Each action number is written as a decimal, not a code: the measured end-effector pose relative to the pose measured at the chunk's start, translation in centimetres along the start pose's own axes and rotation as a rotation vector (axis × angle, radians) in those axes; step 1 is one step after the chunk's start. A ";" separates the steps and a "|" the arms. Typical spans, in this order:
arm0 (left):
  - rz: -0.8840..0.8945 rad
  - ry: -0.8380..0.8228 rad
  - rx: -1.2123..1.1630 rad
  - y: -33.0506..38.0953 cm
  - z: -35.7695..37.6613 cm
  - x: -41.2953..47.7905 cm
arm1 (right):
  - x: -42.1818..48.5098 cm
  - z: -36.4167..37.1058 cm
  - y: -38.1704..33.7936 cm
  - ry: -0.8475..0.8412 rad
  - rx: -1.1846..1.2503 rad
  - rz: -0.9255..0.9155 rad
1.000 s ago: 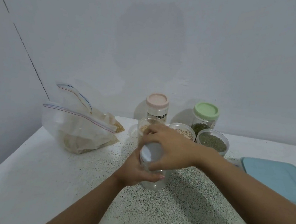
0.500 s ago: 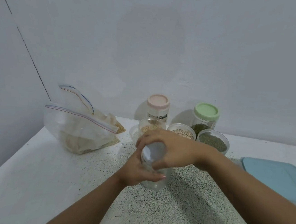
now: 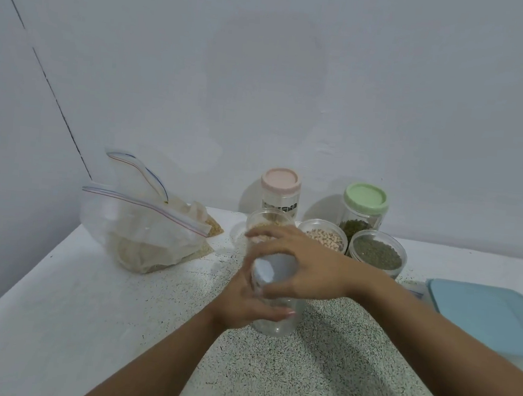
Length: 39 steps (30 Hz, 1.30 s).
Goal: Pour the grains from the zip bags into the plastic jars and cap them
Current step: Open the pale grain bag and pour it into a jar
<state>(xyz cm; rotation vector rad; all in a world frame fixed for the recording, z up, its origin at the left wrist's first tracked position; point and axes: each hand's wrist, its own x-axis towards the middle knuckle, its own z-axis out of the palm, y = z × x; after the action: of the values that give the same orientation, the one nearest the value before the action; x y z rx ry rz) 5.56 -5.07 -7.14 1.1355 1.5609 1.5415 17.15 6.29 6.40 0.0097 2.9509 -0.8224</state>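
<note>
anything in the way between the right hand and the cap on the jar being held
Nothing visible: the right hand grips the cap on top of the clear jar, which the left hand holds.

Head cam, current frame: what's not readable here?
- Head: whether the lid sits fully on the held jar; the right hand covers it.
- Head: the held jar's fill; the left hand wraps its middle.
- Head: label text on the pink-lid jar; too small and blurred.
- Head: the blue box's extent; cut by the right edge.
</note>
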 end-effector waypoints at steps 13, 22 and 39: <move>-0.025 -0.048 -0.036 -0.6 0.0 0.1 | 0.7 0.3 -0.7 -0.006 -0.220 0.049; 0.022 -0.021 0.031 0.3 0.1 -0.2 | 1.3 3.6 -1.4 0.094 -0.738 0.235; 0.054 0.173 0.126 -0.9 2.0 -0.9 | -6.3 2.9 5.2 0.809 0.411 0.277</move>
<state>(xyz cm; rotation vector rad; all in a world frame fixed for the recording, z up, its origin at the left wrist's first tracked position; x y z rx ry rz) 7.60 -4.98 -8.27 1.1465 1.7768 1.6330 23.81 9.39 1.74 0.9609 3.2309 -1.6685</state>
